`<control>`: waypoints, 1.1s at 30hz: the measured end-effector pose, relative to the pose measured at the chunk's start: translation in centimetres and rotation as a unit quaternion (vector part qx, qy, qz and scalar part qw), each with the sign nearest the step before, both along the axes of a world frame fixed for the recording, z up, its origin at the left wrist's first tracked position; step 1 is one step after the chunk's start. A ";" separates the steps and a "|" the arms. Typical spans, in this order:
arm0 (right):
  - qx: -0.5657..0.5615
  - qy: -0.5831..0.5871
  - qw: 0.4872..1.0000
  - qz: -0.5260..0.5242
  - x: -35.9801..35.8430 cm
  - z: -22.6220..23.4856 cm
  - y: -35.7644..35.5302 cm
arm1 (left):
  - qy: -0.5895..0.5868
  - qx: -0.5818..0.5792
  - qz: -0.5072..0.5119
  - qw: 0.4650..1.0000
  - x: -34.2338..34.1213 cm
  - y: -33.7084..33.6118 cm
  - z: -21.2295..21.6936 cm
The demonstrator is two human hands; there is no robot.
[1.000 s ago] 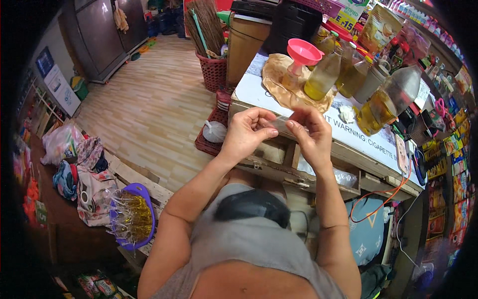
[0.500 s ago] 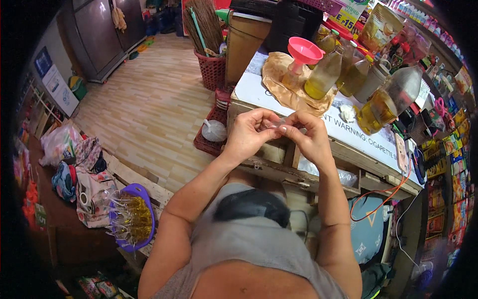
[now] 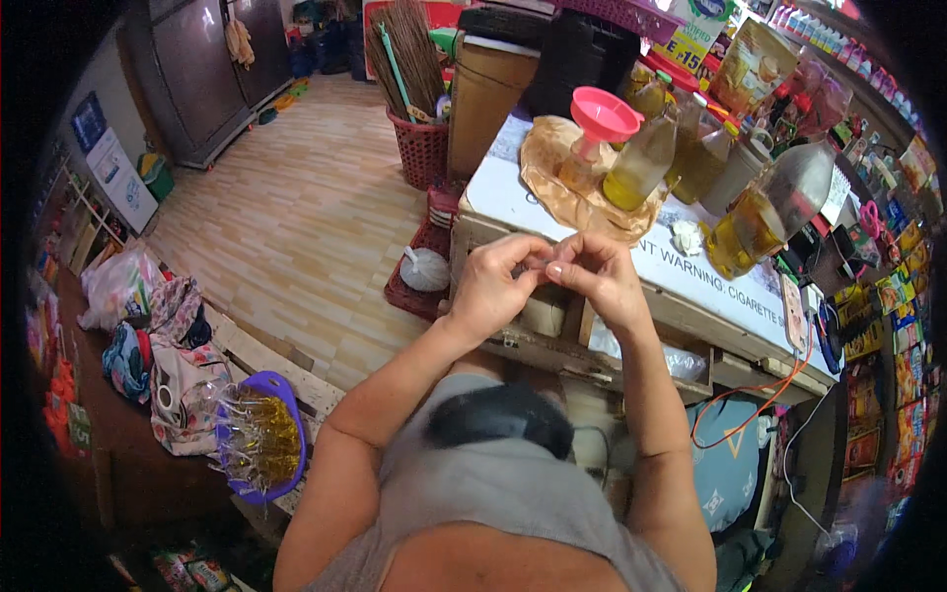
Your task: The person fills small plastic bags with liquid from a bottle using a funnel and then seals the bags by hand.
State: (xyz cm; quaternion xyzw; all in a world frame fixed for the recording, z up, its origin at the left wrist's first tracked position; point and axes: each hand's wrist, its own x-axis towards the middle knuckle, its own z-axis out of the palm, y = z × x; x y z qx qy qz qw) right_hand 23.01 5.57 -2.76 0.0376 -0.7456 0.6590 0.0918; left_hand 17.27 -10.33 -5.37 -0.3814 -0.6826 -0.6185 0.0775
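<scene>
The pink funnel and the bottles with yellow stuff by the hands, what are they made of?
The pink funnel looks like plastic: one even bright colour, smooth and slightly shiny. The bottles seem clear plastic or glass, since the yellow liquid shows through; which one, the picture cannot settle.

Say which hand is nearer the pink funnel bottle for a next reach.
Right, probably: the right hand sits closer to the pink funnel and its bottle; the left hand is farther.
</scene>
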 end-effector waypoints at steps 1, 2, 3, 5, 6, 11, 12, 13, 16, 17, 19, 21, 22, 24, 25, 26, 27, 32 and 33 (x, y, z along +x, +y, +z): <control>-0.018 0.007 1.000 0.006 0.0 0.1 -0.1 | 0.012 -0.007 0.001 1.000 -0.3 0.0 -0.1; -0.035 0.010 0.999 0.017 -0.2 -0.1 -0.1 | 0.024 0.018 -0.006 1.000 -0.4 0.1 -0.3; -0.017 0.005 1.000 0.015 -0.3 -0.3 0.1 | 0.028 -0.001 0.004 1.000 -0.4 -0.1 -0.1; -0.004 -0.019 1.000 0.011 -0.2 0.2 -0.2 | 0.020 0.004 0.007 1.000 -0.5 -0.1 -0.2; -0.020 -0.030 0.999 0.011 -0.3 0.7 -0.6 | 0.024 -0.004 0.011 1.000 -0.6 -0.2 0.0; 0.004 -0.037 0.999 0.038 -0.8 0.4 -0.4 | 0.035 -0.015 0.021 0.999 -1.2 -0.4 -0.2; -0.006 -0.021 0.999 0.038 -0.9 0.4 -0.5 | 0.030 -0.017 0.022 0.999 -1.2 -0.5 -0.2; -0.019 -0.006 0.999 0.037 -0.9 0.4 -0.7 | 0.024 -0.020 0.023 0.999 -1.1 -0.8 -0.1; -0.020 0.023 0.999 0.031 -1.1 0.2 -1.2 | 0.010 -0.022 0.023 0.999 -1.1 -1.2 -0.1; -0.005 0.010 0.999 0.035 -1.1 0.3 -1.4 | 0.005 -0.020 0.023 1.000 -1.1 -1.3 -0.2; 0.023 -0.014 0.999 0.044 -1.0 0.4 -1.9 | -0.004 -0.028 0.025 0.999 -1.2 -1.5 -0.2; 0.062 -0.009 0.997 0.034 -1.2 -0.2 -1.4 | -0.006 -0.033 0.024 0.999 -1.3 -1.6 -0.3; 0.086 -0.009 0.996 0.024 -1.2 -0.2 -1.3 | -0.003 -0.035 0.023 0.999 -1.4 -1.7 -0.5; 0.107 -0.006 0.994 0.011 -1.3 -0.1 -1.3 | -0.006 -0.043 0.015 0.999 -1.5 -1.9 -0.7; 0.104 -0.005 0.995 0.008 -1.4 -0.1 -1.3 | -0.014 -0.050 0.007 0.999 -1.4 -2.0 -0.8; 0.101 -0.004 0.995 0.004 -1.4 -0.2 -1.4 | -0.022 -0.058 -0.001 0.998 -1.4 -2.0 -0.9; 0.103 -0.007 0.995 -0.003 -1.4 0.1 -1.6 | -0.001 -0.071 0.015 0.997 -1.5 -2.0 -0.8; 0.200 0.049 0.978 -0.046 -1.0 1.7 -1.8 | -0.011 -0.077 0.017 0.997 -1.4 -2.2 0.4; 0.202 0.103 0.972 -0.061 -1.3 2.1 -1.4 | -0.023 -0.067 0.026 0.997 -1.8 -2.1 -0.2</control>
